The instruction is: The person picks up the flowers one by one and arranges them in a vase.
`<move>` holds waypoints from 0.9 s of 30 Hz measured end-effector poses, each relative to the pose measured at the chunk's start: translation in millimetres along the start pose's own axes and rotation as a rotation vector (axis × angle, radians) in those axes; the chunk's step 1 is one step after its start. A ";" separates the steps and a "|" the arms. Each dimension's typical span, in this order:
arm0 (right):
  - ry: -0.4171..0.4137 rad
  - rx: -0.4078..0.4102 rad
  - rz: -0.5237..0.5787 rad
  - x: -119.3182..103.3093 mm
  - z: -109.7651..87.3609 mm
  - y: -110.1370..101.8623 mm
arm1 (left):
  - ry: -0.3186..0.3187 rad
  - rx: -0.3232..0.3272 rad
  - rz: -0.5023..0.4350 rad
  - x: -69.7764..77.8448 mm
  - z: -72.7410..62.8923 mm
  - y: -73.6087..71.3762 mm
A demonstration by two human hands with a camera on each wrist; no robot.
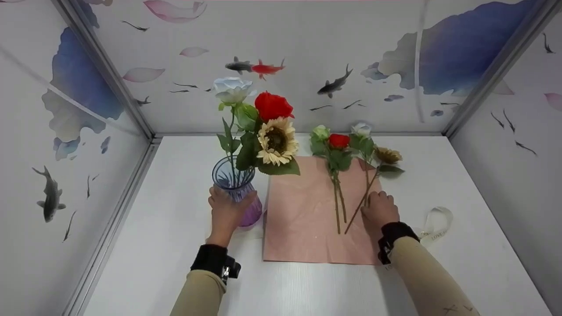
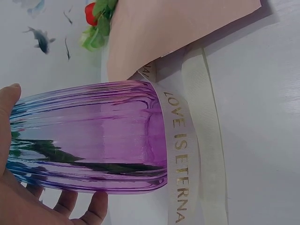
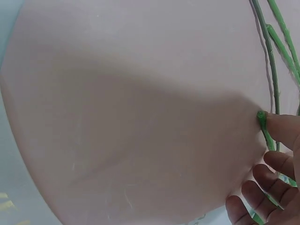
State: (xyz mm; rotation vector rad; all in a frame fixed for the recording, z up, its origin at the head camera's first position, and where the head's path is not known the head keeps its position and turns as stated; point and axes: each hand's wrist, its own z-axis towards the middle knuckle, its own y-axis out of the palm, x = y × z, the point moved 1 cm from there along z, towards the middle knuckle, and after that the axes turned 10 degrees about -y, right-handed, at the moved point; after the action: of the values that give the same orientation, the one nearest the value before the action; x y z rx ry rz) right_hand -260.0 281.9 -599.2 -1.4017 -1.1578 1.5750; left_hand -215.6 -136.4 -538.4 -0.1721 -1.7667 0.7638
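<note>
My left hand [image 1: 227,214] grips a ribbed glass vase [image 1: 251,214], blue at the rim and purple below; the left wrist view shows the thumb and fingers around its glass [image 2: 126,131]. Inside the vase stand a pale blue-white rose [image 1: 232,90], a red rose [image 1: 273,106] and a cream sunflower [image 1: 277,140]. At the right edge of the pink wrapping paper [image 1: 298,219], my right hand [image 1: 381,210] pinches the lower stem of a white rose [image 1: 362,129]. In the right wrist view that green stem end [image 3: 262,123] shows between thumb and forefinger.
On the paper lie another red rose [image 1: 339,141], a greenish-white bloom [image 1: 320,132] and a tan sunflower [image 1: 388,155]. A cream ribbon [image 1: 439,221] loops on the white table [image 1: 320,287] to the right. Lettered ribbon [image 2: 177,145] runs by the vase base. Printed walls [image 1: 303,35] enclose the table.
</note>
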 end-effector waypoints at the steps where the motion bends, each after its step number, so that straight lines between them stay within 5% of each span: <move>1: 0.002 -0.002 -0.002 -0.4 -0.1 0.0 | -0.002 -0.003 -0.002 0.4 0.1 -0.3; 11: 0.038 -0.023 0.011 -2.5 1.4 -2.0 | -0.019 -0.009 -0.002 0.6 1.0 -0.4; 21: 0.172 -0.111 0.166 0.1 3.0 -7.1 | -0.011 -0.004 -0.005 -0.3 2.0 1.1; 27: 0.153 -0.088 0.184 3.0 5.5 -7.5 | 0.018 0.007 0.003 -2.0 2.3 1.1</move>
State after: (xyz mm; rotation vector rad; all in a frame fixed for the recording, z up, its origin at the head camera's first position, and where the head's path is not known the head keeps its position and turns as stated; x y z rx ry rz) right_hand -266.2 286.4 -593.2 -1.6975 -1.0426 1.5254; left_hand -217.4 -137.4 -541.0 -0.1769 -1.7468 0.7686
